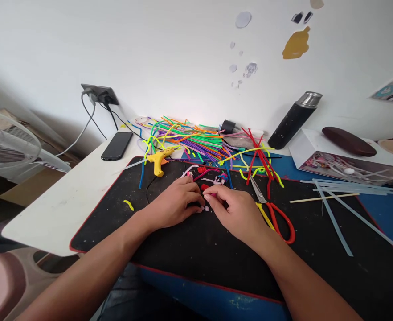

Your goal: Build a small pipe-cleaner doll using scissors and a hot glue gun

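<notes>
Above the middle of the black mat (196,249), my left hand (178,203) is curled, fingers bent down by a small pale lilac piece (206,208). What it holds, if anything, is hidden. My right hand (238,211) faces it, thumb and index pinched together; a trace of pink shows by the fingertips, too small to name. Just beyond the hands lie a red fuzzy piece (202,170), a magenta pipe cleaner (212,170) and a small white, blue and pink pipe-cleaner figure (220,179). Red-handled scissors (280,220) rest right of my right hand.
A yellow glue gun (158,161) lies at the back left, before a heap of coloured pipe cleaners (190,140). A phone (117,146) is left of it. Glue sticks (338,225), a black flask (295,120) and a white box (305,151) are on the right.
</notes>
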{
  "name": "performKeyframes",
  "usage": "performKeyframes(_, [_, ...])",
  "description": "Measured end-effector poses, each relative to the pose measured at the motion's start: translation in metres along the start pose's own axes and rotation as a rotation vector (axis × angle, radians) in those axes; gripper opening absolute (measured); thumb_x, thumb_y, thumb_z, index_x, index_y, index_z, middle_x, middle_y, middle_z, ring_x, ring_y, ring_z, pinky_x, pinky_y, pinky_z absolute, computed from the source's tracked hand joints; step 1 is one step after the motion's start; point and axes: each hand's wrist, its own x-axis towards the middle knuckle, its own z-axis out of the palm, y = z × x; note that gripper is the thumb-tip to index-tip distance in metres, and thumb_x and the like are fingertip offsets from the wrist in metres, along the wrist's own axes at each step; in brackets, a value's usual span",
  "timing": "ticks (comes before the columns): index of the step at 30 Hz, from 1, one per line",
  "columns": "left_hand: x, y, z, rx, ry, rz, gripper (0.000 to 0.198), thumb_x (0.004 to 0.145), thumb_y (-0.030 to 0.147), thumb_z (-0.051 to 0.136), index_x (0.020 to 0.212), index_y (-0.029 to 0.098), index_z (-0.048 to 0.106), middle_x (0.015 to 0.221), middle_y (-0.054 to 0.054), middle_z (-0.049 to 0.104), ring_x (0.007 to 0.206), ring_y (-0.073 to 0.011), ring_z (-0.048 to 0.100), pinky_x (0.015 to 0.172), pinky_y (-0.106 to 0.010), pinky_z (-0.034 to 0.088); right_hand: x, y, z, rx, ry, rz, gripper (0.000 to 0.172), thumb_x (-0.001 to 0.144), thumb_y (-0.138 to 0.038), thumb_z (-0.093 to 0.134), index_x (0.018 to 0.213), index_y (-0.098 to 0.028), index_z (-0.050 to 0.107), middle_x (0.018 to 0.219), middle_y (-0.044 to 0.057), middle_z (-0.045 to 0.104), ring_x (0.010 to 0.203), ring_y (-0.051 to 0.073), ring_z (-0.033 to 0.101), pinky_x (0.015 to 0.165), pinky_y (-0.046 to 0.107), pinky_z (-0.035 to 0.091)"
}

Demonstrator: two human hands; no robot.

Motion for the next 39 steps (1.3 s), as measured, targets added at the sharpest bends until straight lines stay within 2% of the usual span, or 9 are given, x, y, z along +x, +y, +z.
performKeyframes(4, [0.0017,0.0016,-0.0011,-0.011,-0.024,-0.025,0.011,0.101,0.026,0.066,0.1,0.019,0.075,0.1,-0.006,0.07,0.099,-0.0245,0.059,0.1,-0.042,0.043,-0.0001,-0.0014,0.0,-0.007,-0.001,0.003,0.016,0.103,-0.029,0.06,0.103,-0.027,0.076,0.095,0.0,0.083,0.082,0.02,0.079,0.07,0.027,0.05])
performKeyframes(11, [0.0021,0.001,0.0006,0.038,0.002,-0.063,0.015,0.101,0.03,0.066,0.095,0.02,0.076,0.097,-0.006,0.07,0.1,-0.0254,0.058,0.096,-0.041,0.043,0.0,0.0006,0.0009,-0.024,0.004,-0.012,0.015,0.103,-0.028,0.06,0.105,-0.026,0.075,0.095,0.001,0.083,0.082,0.02,0.078,0.07,0.027,0.05])
performKeyframes(20, [0.0014,-0.0035,0.0023,0.032,0.013,-0.093,0.025,0.097,0.046,0.073,0.099,0.02,0.074,0.099,-0.005,0.072,0.103,-0.0264,0.058,0.096,-0.041,0.043,-0.0005,0.0004,0.0017,-0.014,0.008,-0.022,0.015,0.103,-0.027,0.06,0.103,-0.026,0.075,0.092,0.0,0.083,0.078,0.02,0.077,0.069,0.027,0.049])
performKeyframes(25, [0.0007,-0.0025,0.0029,0.032,0.015,-0.057,0.019,0.1,0.038,0.069,0.105,0.02,0.073,0.102,-0.006,0.072,0.102,-0.0258,0.059,0.098,-0.042,0.044,0.0,0.001,0.0022,-0.017,0.003,-0.036,0.015,0.103,-0.027,0.06,0.104,-0.026,0.075,0.095,0.001,0.083,0.081,0.02,0.078,0.072,0.028,0.049])
performKeyframes(39, [0.0033,0.001,0.0027,-0.021,0.008,-0.058,0.01,0.101,0.026,0.066,0.097,0.019,0.072,0.098,-0.006,0.071,0.097,-0.0247,0.061,0.099,-0.043,0.045,-0.0005,-0.0012,0.0018,-0.064,-0.048,-0.014,0.016,0.104,-0.028,0.059,0.102,-0.027,0.075,0.088,-0.001,0.081,0.078,0.019,0.076,0.069,0.027,0.044])
